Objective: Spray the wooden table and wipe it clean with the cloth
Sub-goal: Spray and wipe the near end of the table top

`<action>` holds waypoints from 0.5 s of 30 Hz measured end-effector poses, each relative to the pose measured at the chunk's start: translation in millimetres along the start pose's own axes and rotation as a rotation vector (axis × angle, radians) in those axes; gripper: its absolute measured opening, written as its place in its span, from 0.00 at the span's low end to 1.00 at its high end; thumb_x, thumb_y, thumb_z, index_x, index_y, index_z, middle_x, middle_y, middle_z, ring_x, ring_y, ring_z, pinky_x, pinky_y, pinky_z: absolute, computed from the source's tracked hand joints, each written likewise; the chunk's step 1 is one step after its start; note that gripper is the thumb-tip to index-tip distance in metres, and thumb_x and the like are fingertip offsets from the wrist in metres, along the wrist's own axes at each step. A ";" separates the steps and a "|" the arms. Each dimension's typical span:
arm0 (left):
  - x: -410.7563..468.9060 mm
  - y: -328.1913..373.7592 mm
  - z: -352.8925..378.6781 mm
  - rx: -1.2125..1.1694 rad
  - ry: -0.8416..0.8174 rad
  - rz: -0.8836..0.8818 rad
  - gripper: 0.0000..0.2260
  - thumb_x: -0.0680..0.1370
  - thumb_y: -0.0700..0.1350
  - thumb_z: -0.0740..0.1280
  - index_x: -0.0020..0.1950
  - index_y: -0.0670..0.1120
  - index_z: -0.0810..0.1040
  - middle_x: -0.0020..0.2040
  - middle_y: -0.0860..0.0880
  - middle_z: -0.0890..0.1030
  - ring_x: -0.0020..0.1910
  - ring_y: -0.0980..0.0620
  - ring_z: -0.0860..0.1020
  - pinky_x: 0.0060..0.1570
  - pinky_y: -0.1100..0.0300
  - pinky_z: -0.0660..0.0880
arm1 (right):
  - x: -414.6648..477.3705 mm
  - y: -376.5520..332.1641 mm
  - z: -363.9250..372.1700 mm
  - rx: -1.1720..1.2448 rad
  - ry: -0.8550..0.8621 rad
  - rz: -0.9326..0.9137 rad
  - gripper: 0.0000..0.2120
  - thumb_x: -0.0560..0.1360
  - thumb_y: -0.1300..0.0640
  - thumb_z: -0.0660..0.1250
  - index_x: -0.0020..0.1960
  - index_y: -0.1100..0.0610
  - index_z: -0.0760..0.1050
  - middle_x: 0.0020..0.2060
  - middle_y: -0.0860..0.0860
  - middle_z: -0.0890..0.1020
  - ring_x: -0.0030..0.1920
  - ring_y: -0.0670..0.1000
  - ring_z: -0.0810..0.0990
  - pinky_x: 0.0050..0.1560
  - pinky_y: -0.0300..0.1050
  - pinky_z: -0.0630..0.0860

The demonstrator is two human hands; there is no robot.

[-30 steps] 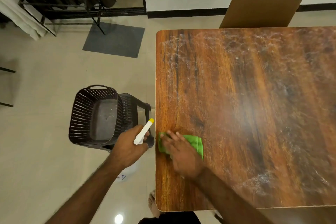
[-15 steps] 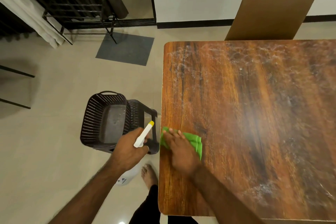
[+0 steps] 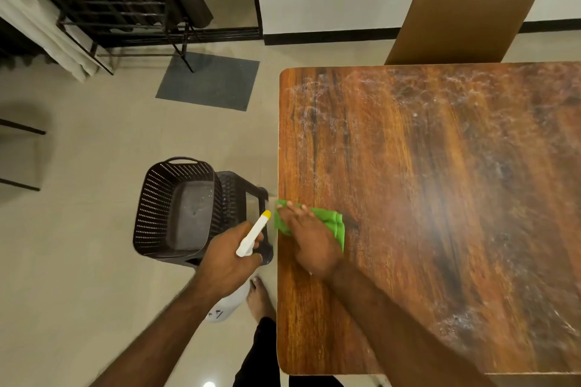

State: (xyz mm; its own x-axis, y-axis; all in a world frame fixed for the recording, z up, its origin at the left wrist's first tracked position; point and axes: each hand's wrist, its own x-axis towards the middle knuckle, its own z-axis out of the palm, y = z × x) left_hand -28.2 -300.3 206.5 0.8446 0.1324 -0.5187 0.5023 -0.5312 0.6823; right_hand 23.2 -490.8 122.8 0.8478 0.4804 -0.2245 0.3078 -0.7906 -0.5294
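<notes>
Green cloth (image 3: 330, 222) pinned flat under right hand (image 3: 309, 242) at worktop (image 3: 440, 198) left edge, left hand (image 3: 224, 258) clamped on spray bottle (image 3: 253, 236) off the side. Could push cloth over that edge on overshoot; could miss far white residue (image 3: 408, 94).

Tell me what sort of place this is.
Probably a home dining room: a wooden table with a tan chair at its far edge, a grey mat on the pale tiled floor, and curtains.

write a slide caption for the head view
A person's right hand presses a green cloth at the wooden table edge while the left hand holds a spray bottle.
</notes>
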 end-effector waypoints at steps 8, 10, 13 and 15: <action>13.3 -14.1 -8.8 0.012 -0.001 -0.014 0.13 0.73 0.38 0.75 0.54 0.51 0.79 0.47 0.50 0.83 0.45 0.46 0.82 0.46 0.48 0.84 | -6.4 -10.1 20.9 0.027 0.061 0.046 0.42 0.77 0.68 0.63 0.82 0.45 0.48 0.81 0.45 0.54 0.81 0.52 0.50 0.74 0.45 0.45; 17.3 -14.1 -11.6 0.004 -0.004 -0.017 0.13 0.73 0.37 0.74 0.54 0.50 0.79 0.47 0.49 0.82 0.45 0.45 0.82 0.46 0.47 0.84 | -13.7 -11.1 23.7 0.035 0.067 0.024 0.39 0.78 0.67 0.61 0.82 0.44 0.51 0.81 0.45 0.56 0.80 0.51 0.53 0.76 0.46 0.47; 24.6 -14.9 -15.3 -0.017 -0.011 -0.026 0.13 0.73 0.36 0.74 0.53 0.49 0.79 0.47 0.48 0.82 0.46 0.44 0.82 0.46 0.48 0.84 | 19.0 -0.8 12.6 0.003 0.121 -0.026 0.38 0.76 0.68 0.62 0.81 0.45 0.56 0.78 0.47 0.63 0.78 0.50 0.60 0.78 0.52 0.57; 29.6 -15.5 -17.5 -0.027 -0.011 -0.018 0.13 0.72 0.35 0.73 0.52 0.49 0.79 0.46 0.47 0.82 0.46 0.43 0.82 0.45 0.47 0.83 | 51.2 6.8 -0.5 -0.023 0.158 0.025 0.38 0.75 0.66 0.64 0.80 0.44 0.56 0.77 0.49 0.66 0.75 0.54 0.65 0.74 0.55 0.67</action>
State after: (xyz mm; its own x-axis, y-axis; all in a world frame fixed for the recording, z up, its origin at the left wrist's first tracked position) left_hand -7.8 -273.5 189.6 0.8333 0.1321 -0.5368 0.5223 -0.5063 0.6862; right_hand 68.9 -471.7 108.1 0.9121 0.3963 -0.1047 0.2941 -0.8108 -0.5061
